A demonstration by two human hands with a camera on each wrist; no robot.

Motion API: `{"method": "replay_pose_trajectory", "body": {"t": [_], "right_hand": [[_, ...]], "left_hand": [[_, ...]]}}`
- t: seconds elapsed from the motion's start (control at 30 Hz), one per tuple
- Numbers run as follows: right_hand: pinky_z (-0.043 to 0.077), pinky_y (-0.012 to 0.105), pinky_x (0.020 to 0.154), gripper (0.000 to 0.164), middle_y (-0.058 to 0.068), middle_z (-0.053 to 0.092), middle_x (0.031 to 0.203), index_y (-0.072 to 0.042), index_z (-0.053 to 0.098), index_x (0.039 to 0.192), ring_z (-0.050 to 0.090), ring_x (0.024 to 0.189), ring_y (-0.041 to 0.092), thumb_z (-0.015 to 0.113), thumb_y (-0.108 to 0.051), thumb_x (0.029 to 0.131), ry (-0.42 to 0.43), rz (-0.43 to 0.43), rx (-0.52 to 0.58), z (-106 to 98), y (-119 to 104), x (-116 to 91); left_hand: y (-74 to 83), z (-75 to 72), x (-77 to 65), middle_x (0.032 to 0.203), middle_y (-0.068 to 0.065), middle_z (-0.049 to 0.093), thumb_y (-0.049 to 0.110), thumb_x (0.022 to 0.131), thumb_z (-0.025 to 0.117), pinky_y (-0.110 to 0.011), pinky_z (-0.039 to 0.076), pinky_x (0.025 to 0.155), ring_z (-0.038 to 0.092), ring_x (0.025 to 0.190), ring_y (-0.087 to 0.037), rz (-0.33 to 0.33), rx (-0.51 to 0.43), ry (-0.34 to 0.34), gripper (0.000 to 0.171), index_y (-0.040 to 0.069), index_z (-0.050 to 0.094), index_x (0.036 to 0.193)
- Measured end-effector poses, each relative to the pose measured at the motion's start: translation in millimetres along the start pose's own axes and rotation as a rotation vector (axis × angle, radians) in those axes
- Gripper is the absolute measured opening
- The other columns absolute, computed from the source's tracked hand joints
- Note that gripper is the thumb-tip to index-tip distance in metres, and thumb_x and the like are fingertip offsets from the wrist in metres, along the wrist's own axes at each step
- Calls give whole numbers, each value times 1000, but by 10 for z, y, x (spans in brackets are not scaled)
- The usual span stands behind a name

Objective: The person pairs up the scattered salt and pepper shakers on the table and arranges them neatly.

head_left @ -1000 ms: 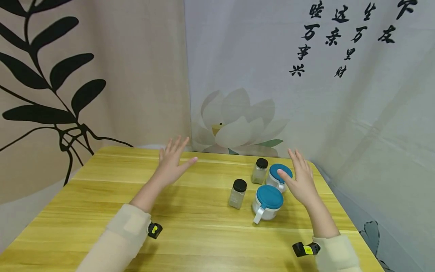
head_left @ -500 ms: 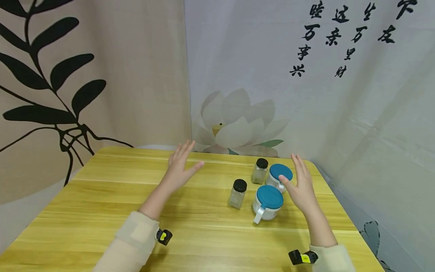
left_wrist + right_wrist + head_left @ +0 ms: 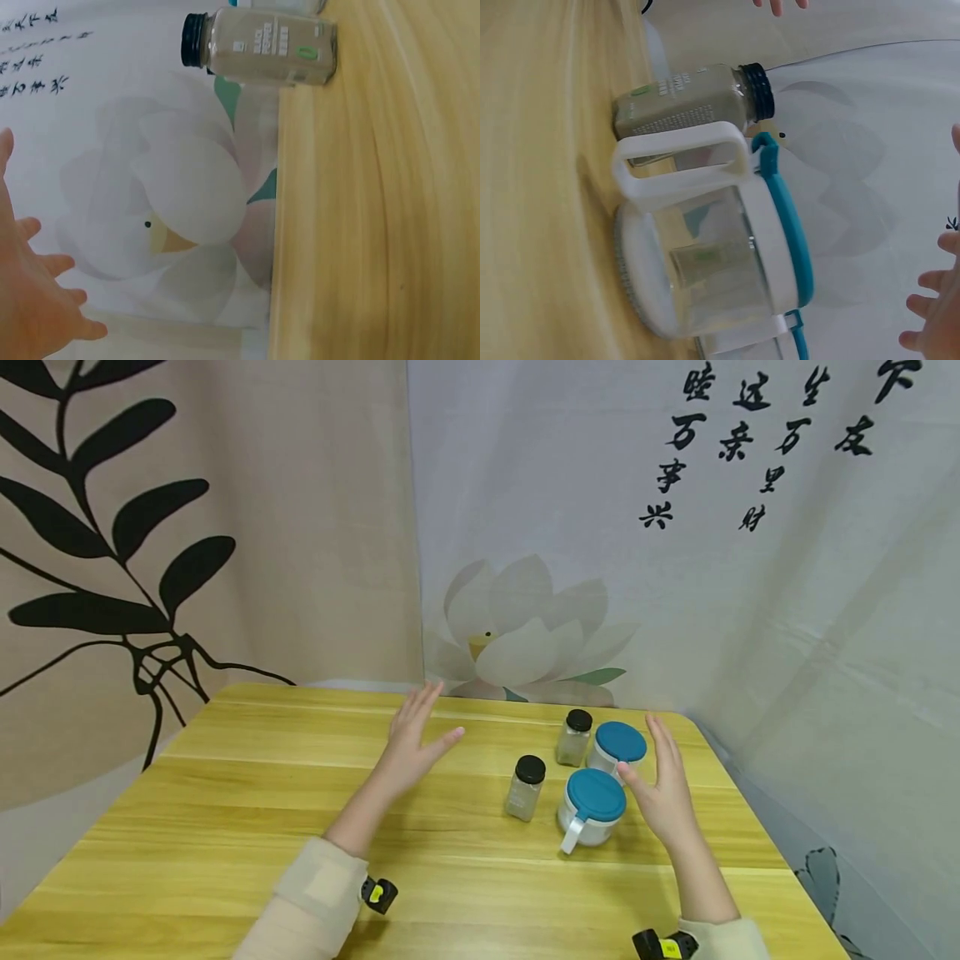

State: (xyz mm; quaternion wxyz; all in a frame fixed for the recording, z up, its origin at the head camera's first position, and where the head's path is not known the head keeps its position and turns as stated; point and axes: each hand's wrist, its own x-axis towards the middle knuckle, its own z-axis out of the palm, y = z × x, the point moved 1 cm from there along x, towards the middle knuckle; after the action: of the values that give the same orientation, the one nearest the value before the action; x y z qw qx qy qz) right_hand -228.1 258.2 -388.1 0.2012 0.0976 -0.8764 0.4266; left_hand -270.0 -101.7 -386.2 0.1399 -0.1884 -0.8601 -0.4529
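Observation:
My left hand [image 3: 408, 752] is held above the table, left of the jars, with fingers spread and nothing in it. Fingers straight, my right hand [image 3: 663, 793] hovers just right of the containers and holds nothing. Nearest to it stands a clear jar with a blue lid and white handle [image 3: 591, 806], its handle toward the front. Behind that is a second blue-lidded jar [image 3: 619, 743], partly hidden by the front one. Two black-capped glass pepper bottles stand to their left: a front bottle [image 3: 525, 789] and a back bottle [image 3: 573, 739]. Print reading "black pepper" shows on a bottle [image 3: 274, 45] in the left wrist view.
The wooden table [image 3: 225, 827] reaches back to a hanging cloth [image 3: 555, 468] printed with a lotus and black characters. A beige cloth [image 3: 322, 527] with dark leaves hangs at the left. Both wrists carry small black cameras, such as the left camera [image 3: 378, 895].
Both hands have moved back toward the front of the table, the left one also to the right. The jars and bottles have stayed in place.

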Motion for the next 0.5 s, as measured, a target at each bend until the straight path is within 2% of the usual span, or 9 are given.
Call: {"method": "replay_pose_trajectory", "body": {"t": [0.23, 0.5], "right_hand": [[14, 74, 98, 77, 16, 13, 157, -13, 18, 154, 12, 141, 41, 63, -30, 92, 14, 34, 23, 37, 60, -79], [14, 74, 99, 77, 17, 15, 156, -13, 19, 153, 13, 140, 43, 63, -27, 92, 27, 46, 54, 58, 125, -150]], "left_hand": [[35, 114, -31, 158, 3, 8, 44, 94, 58, -71, 5, 102, -3, 144, -28, -25, -72, 0, 74, 26, 19, 154], [45, 227, -51, 158, 3, 11, 43, 93, 61, -70, 11, 101, 2, 144, -30, -28, -93, 3, 74, 25, 22, 153]]}}
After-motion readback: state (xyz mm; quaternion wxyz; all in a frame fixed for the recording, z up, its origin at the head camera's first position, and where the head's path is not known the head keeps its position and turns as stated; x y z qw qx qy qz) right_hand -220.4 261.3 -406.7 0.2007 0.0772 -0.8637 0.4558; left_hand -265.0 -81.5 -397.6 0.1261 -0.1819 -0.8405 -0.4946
